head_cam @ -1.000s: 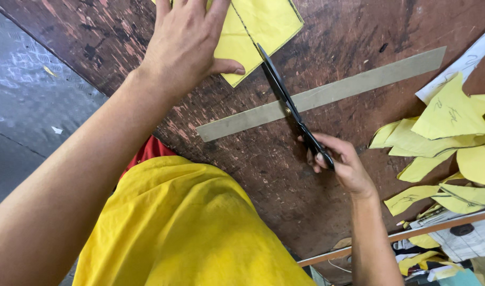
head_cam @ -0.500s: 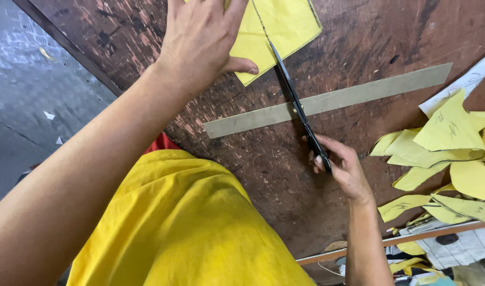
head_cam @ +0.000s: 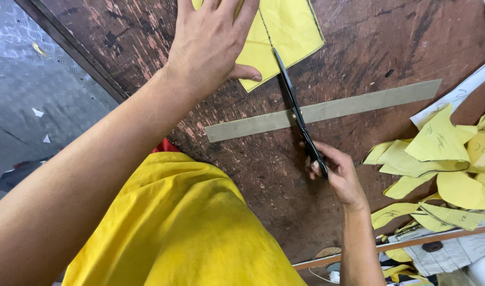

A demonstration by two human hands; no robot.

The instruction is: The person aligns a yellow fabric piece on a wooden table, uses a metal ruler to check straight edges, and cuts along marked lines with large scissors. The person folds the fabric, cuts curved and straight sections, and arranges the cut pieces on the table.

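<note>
A person in a yellow shirt (head_cam: 184,228) leans over a worn, dark brown counter (head_cam: 391,47), seen from above. The left hand (head_cam: 213,45) lies flat with fingers spread, pressing down a yellow fabric piece (head_cam: 290,29) at about twelve o'clock on the counter. The right hand (head_cam: 335,172), at about four o'clock, is closed around the handles of black scissors (head_cam: 295,114). The blades point up toward twelve o'clock, crossing over a long tan strip (head_cam: 369,103), and their tips sit at the fabric's lower edge, just beside the left thumb. The cut looks barely begun — most of the piece ahead of the blades is whole, though its top runs out of view. At three o'clock lies a heap of yellow cut pieces (head_cam: 444,159) — much cutting seems already done.
</note>
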